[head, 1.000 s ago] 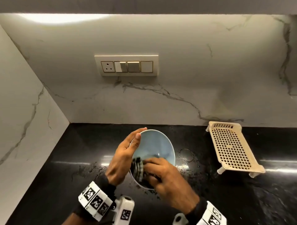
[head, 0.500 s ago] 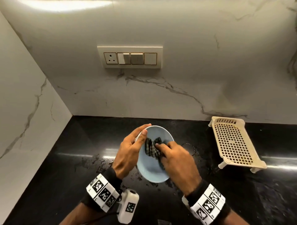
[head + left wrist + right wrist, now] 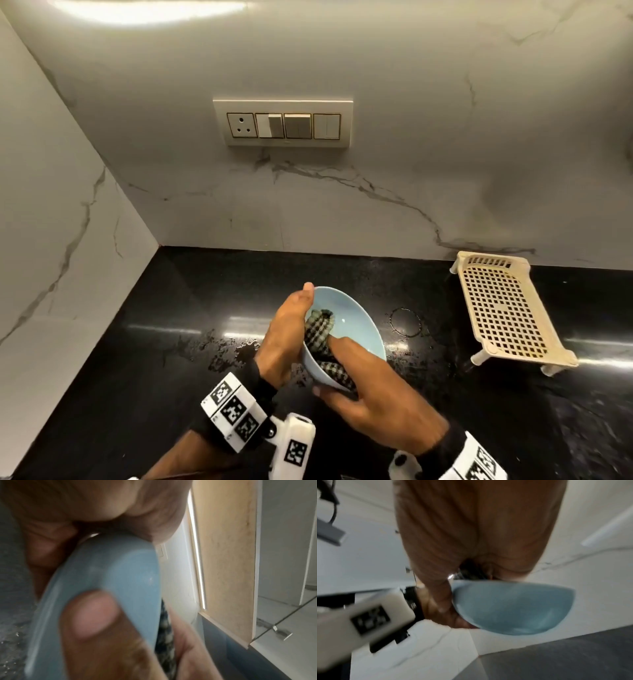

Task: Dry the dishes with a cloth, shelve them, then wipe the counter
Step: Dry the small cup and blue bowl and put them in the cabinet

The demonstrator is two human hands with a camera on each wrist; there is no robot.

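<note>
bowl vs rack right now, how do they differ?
The blue bowl is held tilted above the counter by the left hand; the cream rack stands on it, untouched. The bowl is solid with a checked cloth inside; the rack is perforated and holds nothing.

The surface (image 3: 171, 342) is a glossy black stone top that meets the marble walls at its far edge and left edge, forming a corner at the far left. A cream perforated rack (image 3: 503, 310) stands on short legs at the far right, close to the far edge. Water droplets (image 3: 226, 346) are scattered around the middle, and a thin ring of water (image 3: 406, 322) lies left of the rack.
</note>
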